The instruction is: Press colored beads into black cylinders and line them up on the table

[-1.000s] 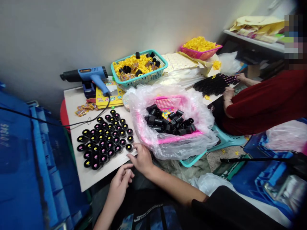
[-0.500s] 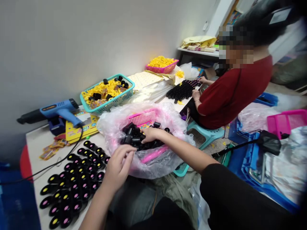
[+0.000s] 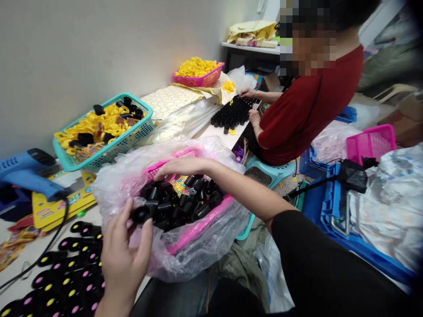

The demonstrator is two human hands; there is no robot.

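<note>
A pink basket point(image 3: 185, 237) lined with a clear plastic bag point(image 3: 109, 176) holds a heap of short black plastic cylinders point(image 3: 185, 204). My left hand point(image 3: 124, 251) is at the basket's near left edge, thumb and fingers apart. One black cylinder point(image 3: 142, 215) lies just beyond its fingertips; I see no firm grip on it. Over the far left of the heap arches my right hand point(image 3: 185, 166), fingers stretched out to the left and nothing visible in them. Rows of black cylinders with yellow or pink dots on their ends point(image 3: 72, 275) cover the table at left.
Behind stands a teal basket point(image 3: 109, 141) of yellow rings and black cylinders. A blue heat gun point(image 3: 29, 174) with a cord lies at left. A person in a red shirt point(image 3: 310, 114) sits at right, hands at another black cluster point(image 3: 233, 114). Blue crates point(image 3: 333, 207) are at right.
My right hand has drawn back from within the heap to the basket's far left side. My left hand has opened beside the basket. The view has shifted, bringing the basket closer.
</note>
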